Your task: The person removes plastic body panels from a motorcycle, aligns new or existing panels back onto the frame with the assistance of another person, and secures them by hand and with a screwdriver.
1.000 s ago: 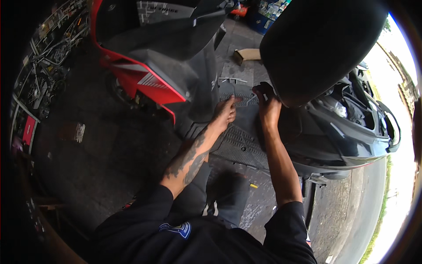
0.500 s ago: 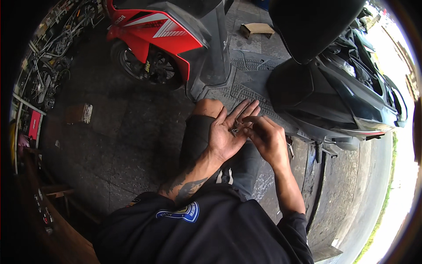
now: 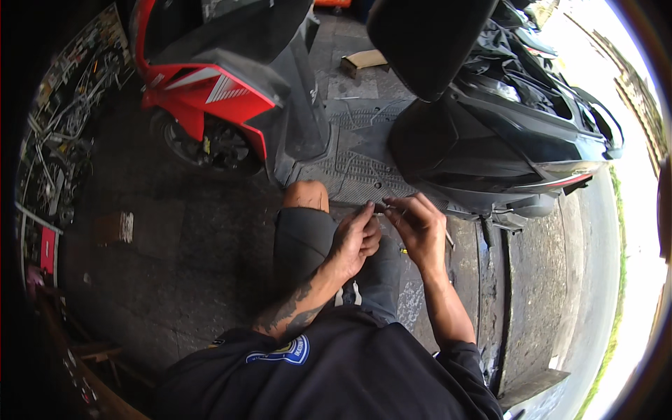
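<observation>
Both hands meet above my lap, in front of the scooter's ribbed floorboard [image 3: 360, 171]. My left hand [image 3: 355, 241] is closed, fingers curled into the palm and the thumb pointing up along the index finger. The small metal parts that lay in that palm earlier are now hidden by the fingers. A small dark piece [image 3: 380, 208] shows between the left thumb tip and my right fingers; it looks like a screw, but is too small to be sure. My right hand [image 3: 420, 231] pinches this piece with thumb and index finger, its other fingers bent.
The scooter has a red front panel [image 3: 231, 101] and dark rear body [image 3: 483, 147], with its seat [image 3: 420, 42] tipped up. A cardboard piece [image 3: 364, 61] lies beyond it. On the left are a brick-like block [image 3: 115, 228] and piled metal parts [image 3: 59, 147]. A road [image 3: 595, 252] runs along the right.
My left hand has gone from an open, upturned palm bearing small metal parts to closed fingers. My right hand has lifted a small piece out of the palm. The view has shifted slightly right.
</observation>
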Tool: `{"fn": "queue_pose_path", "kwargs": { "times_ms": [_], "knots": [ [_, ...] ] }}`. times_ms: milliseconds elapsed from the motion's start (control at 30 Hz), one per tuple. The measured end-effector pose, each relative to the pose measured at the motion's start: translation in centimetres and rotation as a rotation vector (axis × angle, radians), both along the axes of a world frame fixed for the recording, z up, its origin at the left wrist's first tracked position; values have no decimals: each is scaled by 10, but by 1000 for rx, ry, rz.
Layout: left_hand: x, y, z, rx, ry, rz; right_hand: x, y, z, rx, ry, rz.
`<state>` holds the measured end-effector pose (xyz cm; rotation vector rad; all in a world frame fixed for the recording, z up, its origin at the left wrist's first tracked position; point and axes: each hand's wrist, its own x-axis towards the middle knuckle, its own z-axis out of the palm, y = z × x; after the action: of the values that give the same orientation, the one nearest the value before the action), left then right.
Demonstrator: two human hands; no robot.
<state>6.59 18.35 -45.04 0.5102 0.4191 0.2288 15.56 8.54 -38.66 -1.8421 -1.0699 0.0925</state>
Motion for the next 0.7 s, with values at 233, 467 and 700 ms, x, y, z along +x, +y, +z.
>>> {"fn": "queue_pose_path", "kwargs": {
  "times_ms": [233,467,700],
  "knots": [
    [30,-11,22,106,-95,-59,12,-22,3,70,-120,-173],
    [41,-19,35,188,-219,-92,12,-37,8,290,-101,-286],
    [64,-5,38,-245,-357,-139,-1,-54,37,1377,-40,12]
  ]
}}
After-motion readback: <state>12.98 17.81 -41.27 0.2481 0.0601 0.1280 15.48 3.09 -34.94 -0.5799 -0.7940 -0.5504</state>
